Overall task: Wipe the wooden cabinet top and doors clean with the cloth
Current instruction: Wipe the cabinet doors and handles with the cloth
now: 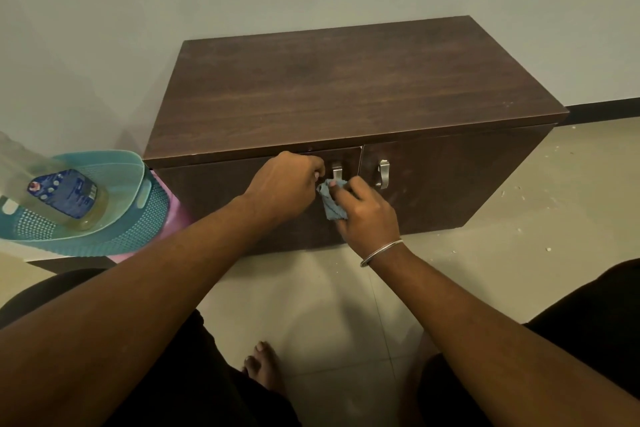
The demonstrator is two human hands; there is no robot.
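Note:
A low dark wooden cabinet (346, 87) stands against the wall, its two doors closed, each with a metal handle. My right hand (367, 211) holds a crumpled blue cloth (330, 204) against the left door (214, 194), just below its handle (336, 172). My left hand (287, 184) is at the top of the same door, left of that handle, with fingers curled; what they grip is hidden. The right door (450, 180) and its handle (383, 173) are untouched.
A teal perforated plastic basket (131, 218) sits left of the cabinet, holding a bottle of yellowish liquid (65, 198). Something pink (176, 215) lies under the basket. Pale tiled floor (519, 225) with white specks spreads to the right. My bare foot (263, 367) is below.

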